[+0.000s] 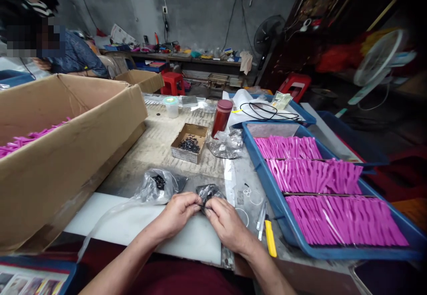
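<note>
Both of my hands meet above the near edge of a white board (133,224). My left hand (180,213) pinches the near edge of a small plastic bag (209,191) with dark contents. On the other side of the same bag, my right hand (227,224) is closed too, thumb and fingers pressed together. What exactly lies between the fingertips is mostly hidden. Left of the hands lies an opened clear plastic bag (155,186) with small black parts inside. Beyond them, a small cardboard box (187,155) holds many small black pieces.
A large cardboard box (76,139) with pink pieces stands left. At right, a blue tray (267,188) holds rows of pink plastic pieces. A yellow-handled knife (270,237) and white loops (255,197) lie beside it. A red-brown canister (222,117) stands farther back; a person (80,55) sits upper left.
</note>
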